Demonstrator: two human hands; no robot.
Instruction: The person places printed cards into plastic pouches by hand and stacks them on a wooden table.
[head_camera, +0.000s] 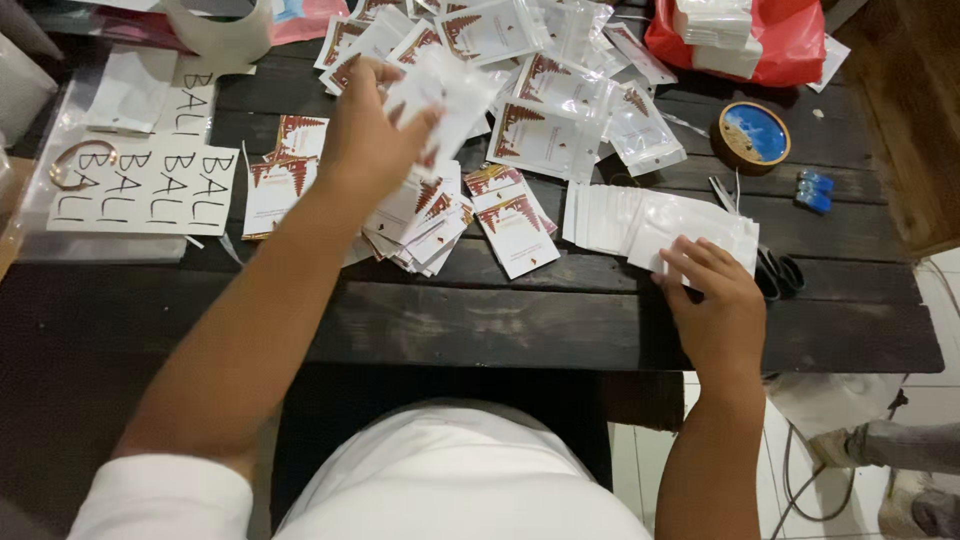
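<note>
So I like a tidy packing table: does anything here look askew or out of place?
Nothing looks damaged or spilled. The printed cards under the left hand lie fanned in a loose, uneven heap, and the filled clear pouches behind are scattered at all angles. The empty pouches by the right hand sit neater.

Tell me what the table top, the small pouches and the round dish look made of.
Table top: dark-stained wooden planks, matt; grain and plank seams show. Pouches in the row under the right hand: clear, glossy plastic film, probably; they catch glare. The one in the left hand looks the same. Round dish: brownish rim, possibly wood, with a glossy blue inside; hard to tell.
</note>
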